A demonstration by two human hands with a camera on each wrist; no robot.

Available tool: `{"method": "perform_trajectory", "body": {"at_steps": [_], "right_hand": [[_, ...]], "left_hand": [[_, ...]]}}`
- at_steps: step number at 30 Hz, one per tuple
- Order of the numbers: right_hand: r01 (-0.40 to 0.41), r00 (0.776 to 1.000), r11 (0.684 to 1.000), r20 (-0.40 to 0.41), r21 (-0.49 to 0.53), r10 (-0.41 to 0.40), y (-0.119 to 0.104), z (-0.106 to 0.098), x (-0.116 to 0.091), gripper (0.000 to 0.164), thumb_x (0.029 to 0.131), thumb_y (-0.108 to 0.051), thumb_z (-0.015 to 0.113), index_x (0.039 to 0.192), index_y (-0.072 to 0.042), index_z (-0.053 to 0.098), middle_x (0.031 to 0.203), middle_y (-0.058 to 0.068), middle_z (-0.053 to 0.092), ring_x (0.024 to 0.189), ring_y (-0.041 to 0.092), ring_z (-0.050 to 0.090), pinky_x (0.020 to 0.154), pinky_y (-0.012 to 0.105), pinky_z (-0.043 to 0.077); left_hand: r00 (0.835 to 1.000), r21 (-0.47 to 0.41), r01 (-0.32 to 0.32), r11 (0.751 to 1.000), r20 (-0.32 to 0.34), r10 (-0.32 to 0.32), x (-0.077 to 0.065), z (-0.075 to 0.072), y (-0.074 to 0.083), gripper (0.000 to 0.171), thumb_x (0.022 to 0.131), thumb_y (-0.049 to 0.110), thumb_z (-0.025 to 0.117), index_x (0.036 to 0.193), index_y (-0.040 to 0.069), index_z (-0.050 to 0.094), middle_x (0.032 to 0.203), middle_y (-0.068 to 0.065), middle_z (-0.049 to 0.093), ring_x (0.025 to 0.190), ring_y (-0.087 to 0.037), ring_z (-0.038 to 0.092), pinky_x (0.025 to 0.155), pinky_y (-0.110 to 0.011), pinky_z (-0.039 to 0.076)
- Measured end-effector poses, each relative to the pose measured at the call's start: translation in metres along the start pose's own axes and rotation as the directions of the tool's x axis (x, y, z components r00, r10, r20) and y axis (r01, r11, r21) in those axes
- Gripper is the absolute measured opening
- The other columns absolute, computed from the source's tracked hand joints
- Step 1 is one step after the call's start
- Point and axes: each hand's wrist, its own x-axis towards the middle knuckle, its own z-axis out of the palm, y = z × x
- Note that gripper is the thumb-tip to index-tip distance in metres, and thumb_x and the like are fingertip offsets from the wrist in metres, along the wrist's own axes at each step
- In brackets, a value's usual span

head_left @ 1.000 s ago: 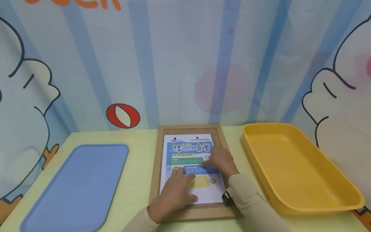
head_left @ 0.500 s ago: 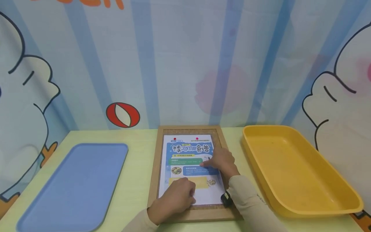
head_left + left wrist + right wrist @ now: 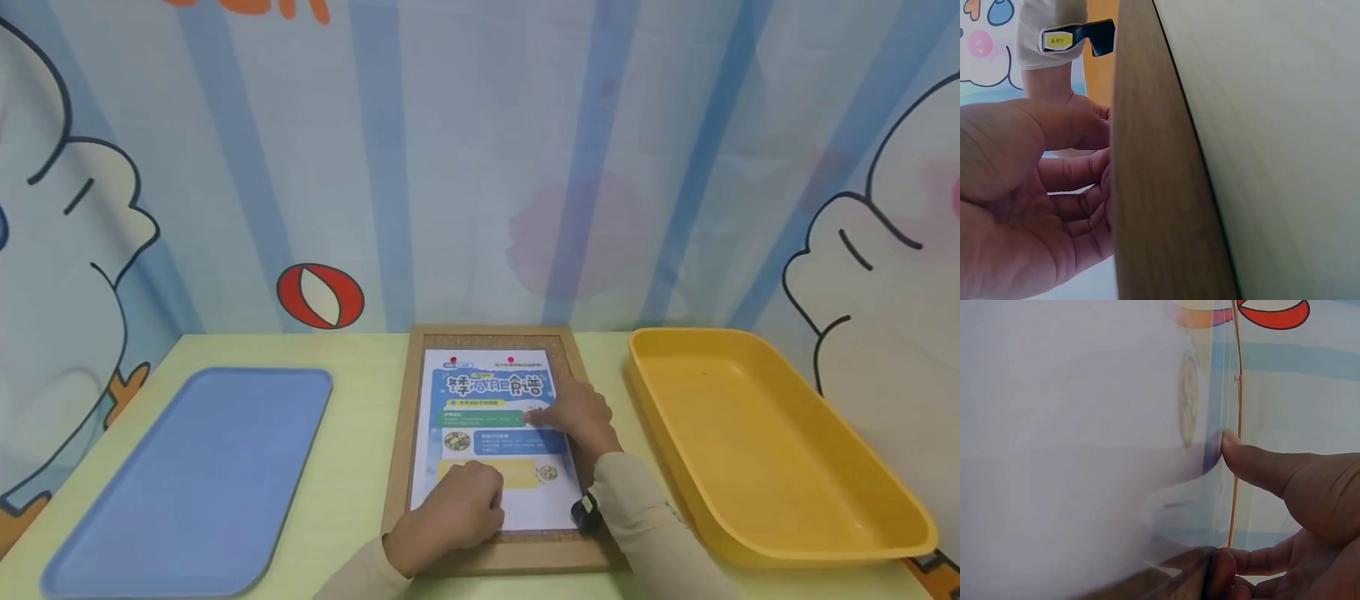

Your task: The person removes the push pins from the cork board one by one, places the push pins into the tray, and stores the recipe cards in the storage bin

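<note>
Over a table [image 3: 363, 400], between a yellow tray [image 3: 750, 442], right of the grip, and a blue tray [image 3: 195, 475], left. Above a framed board [image 3: 525, 557] and printed sheet [image 3: 510, 442], with long axes running straight ahead and title end beyond the grip. Touching the sheet with a spread right hand [image 3: 581, 414]; holding the left hand [image 3: 453, 508] curled nearer, cannot tell whether pinching. Beyond both, pinned with red pins [image 3: 453, 360].

The right hand [image 3: 581, 414] touches the sheet [image 3: 540, 510], ahead and right of the left hand [image 3: 457, 504]. Ahead of them, 2 pins [image 3: 453, 359] sit along the sheet's far edge. Under the hands, the framed board [image 3: 405, 417] bears the sheet on the table [image 3: 352, 417]. The tray [image 3: 195, 475] lies left; the basin [image 3: 750, 433], right; the backdrop [image 3: 472, 167], beyond.
</note>
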Motion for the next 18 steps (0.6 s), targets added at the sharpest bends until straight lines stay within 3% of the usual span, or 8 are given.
{"method": "perform_trajectory", "body": {"at_steps": [6, 10, 18], "right_hand": [[-0.033, 0.999, 0.999, -0.034, 0.000, 0.033, -0.0004, 0.0002, 0.0045, 0.064, 0.080, -0.043, 0.081, 0.127, -0.005, 0.063, 0.091, 0.013, 0.069, 0.078, 0.028, 0.062, 0.070, 0.038, 0.046], [-0.046, 0.998, 0.998, -0.028, 0.044, 0.047, 0.0000, -0.0011, 0.0056, 0.071, 0.079, -0.041, 0.082, 0.137, -0.008, 0.056, 0.096, 0.014, 0.069, 0.083, 0.030, 0.062, 0.074, 0.040, 0.046], [-0.061, 0.998, 0.996, 0.017, 0.067, 0.060, -0.0012, -0.0013, 0.0058, 0.066, 0.081, -0.038, 0.082, 0.132, -0.003, 0.059, 0.101, 0.015, 0.070, 0.087, 0.030, 0.063, 0.081, 0.044, 0.049]], "left_hand": [[1.000, 0.025, -0.002, 1.000, -0.017, 0.002, 0.0004, -0.0005, 0.0006, 0.027, 0.074, 0.003, 0.069, 0.056, 0.013, 0.053, 0.052, 0.007, 0.044, 0.046, -0.007, 0.039, 0.044, -0.021, 0.033], [0.999, 0.032, 0.016, 0.999, -0.028, -0.015, 0.0039, -0.0003, 0.0014, 0.029, 0.074, 0.005, 0.073, 0.053, 0.013, 0.054, 0.049, 0.007, 0.044, 0.046, -0.008, 0.039, 0.044, -0.021, 0.032], [0.999, 0.065, 0.021, 0.998, -0.030, -0.019, 0.0066, -0.0019, 0.0045, 0.030, 0.072, 0.006, 0.076, 0.053, 0.012, 0.053, 0.051, 0.007, 0.044, 0.048, -0.009, 0.039, 0.046, -0.022, 0.032]]}}
